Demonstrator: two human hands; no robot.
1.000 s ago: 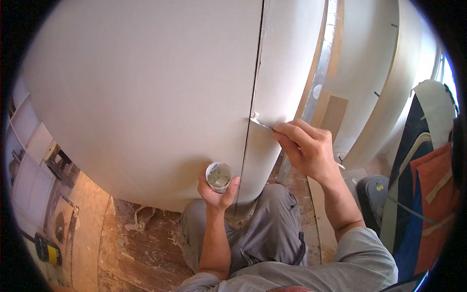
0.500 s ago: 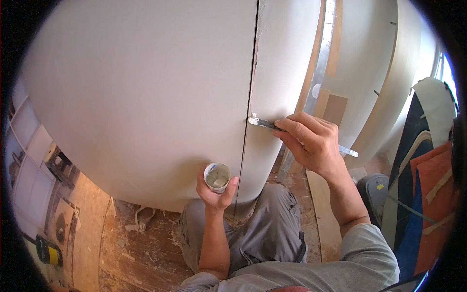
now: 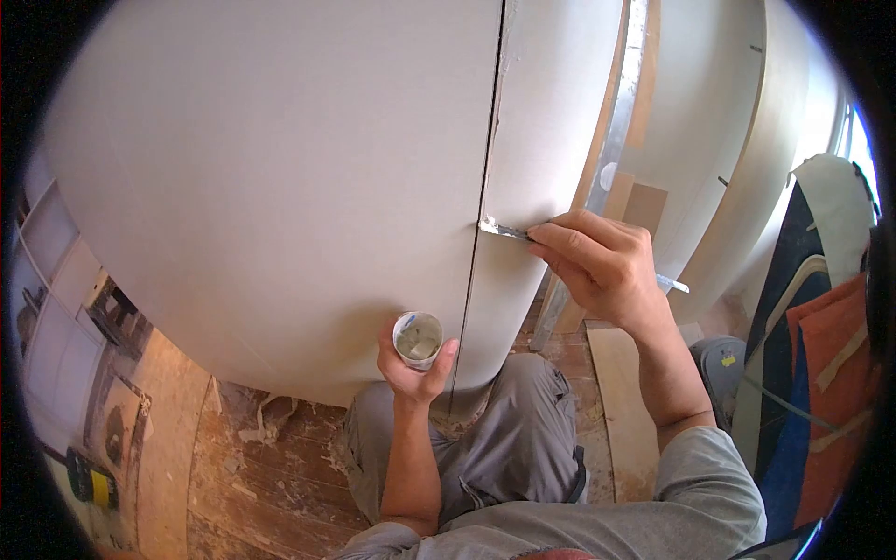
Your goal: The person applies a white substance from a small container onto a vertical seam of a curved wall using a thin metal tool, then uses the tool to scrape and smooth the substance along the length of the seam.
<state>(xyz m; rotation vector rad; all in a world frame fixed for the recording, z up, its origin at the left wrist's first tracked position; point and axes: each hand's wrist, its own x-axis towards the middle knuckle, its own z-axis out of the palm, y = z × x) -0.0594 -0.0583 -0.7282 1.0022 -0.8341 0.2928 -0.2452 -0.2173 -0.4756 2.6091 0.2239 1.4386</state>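
Right hand (image 3: 607, 271): fingers pinched on a narrow metal spatula (image 3: 509, 231), its far end emerging behind the wrist. Pale filler (image 3: 488, 225) sits at the spatula's tip, at the dark seam (image 3: 470, 297) between a broad pale panel (image 3: 308, 187) and a narrower strip (image 3: 551, 103). Firm contact with the surface cannot be confirmed.

Left hand (image 3: 411, 378): wrapped around a small cup (image 3: 433, 326) of grayish material, held mouth-up before the panel, left of the seam and below the spatula.

Assessment: the step in hand appears to be working filler into the seam. The next move calls for light, steady pressure along the gap, the cup kept level.
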